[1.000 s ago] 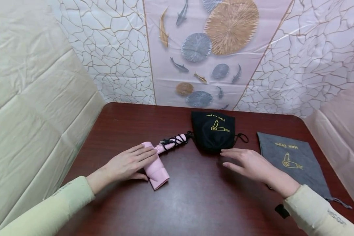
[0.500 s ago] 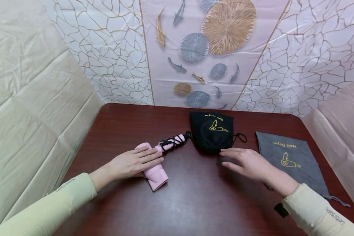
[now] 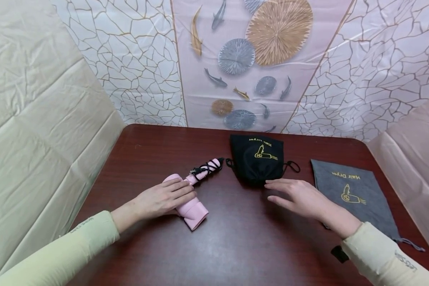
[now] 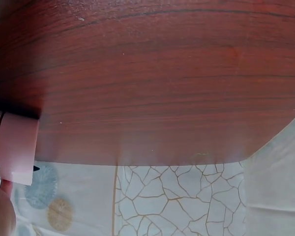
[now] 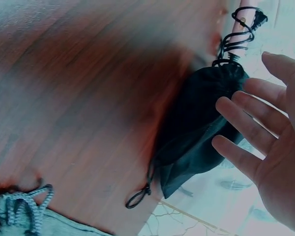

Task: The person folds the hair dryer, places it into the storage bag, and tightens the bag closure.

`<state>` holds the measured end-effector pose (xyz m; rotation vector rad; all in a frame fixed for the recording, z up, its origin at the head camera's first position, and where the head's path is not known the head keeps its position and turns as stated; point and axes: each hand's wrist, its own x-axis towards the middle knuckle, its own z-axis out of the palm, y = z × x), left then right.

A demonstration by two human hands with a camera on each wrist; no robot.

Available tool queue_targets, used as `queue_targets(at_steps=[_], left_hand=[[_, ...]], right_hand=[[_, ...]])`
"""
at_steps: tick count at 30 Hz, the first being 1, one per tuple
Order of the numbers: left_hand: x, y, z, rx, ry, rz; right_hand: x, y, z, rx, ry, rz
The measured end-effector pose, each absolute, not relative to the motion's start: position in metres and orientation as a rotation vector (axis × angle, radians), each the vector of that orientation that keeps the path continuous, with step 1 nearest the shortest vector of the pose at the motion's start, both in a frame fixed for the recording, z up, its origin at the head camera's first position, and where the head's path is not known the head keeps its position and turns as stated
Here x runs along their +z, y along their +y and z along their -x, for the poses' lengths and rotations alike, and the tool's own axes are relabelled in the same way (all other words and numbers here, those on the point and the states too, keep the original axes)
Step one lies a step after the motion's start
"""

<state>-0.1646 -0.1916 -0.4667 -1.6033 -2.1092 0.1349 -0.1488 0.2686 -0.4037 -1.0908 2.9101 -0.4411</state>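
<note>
Pink hair dryer: one, lying on the counter left of centre in the head view; barrel slanting down to the right, flat nozzle (image 3: pixel 196 218) at its lower end, handle (image 3: pixel 214 163) pointing to the upper right.
Black cord (image 3: pixel 204 171): wound round the handle, plug lying against it.
Left hand (image 3: pixel 161 200): laid over the dryer's barrel, fingers extended across it, not curled round.
Right hand (image 3: pixel 298 196): right of centre, fingers extended, nothing held; fingertips just beside the lower edge of the black pouch, contact cannot be told.
Black pouch (image 3: pixel 250 163): one, cloth, upper middle of the counter; yellow "Hair Dryer" lettering and dryer outline, both upside down; cord loop (image 3: pixel 292 166) at its right side; just beyond the handle tip.
Grey pouch (image 3: pixel 373 198): one, flat, right side of the frame, partly behind the right forearm; same yellow markings; drawstring (image 3: pixel 412 244) trailing at lower right.
Counter (image 3: pixel 236 254): dark red-brown, wood grain, rounded far corners.
Backdrop (image 3: pixel 207 105): printed cloth, top of the frame; fish and round motifs at centre, gold crackle pattern either side.
Sleeves (image 3: pixel 57 254): pale yellow-green, entering from the lower corners.
</note>
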Motion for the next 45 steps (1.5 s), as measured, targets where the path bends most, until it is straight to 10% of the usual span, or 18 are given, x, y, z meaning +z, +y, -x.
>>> queue_targets(at_steps=[45], left_hand=[[-0.389, -0.137, 0.159, 0.009, -2.167, 1.619]], right_hand=[[-0.376, 0.174, 0.248, -0.375, 2.783, 1.483]])
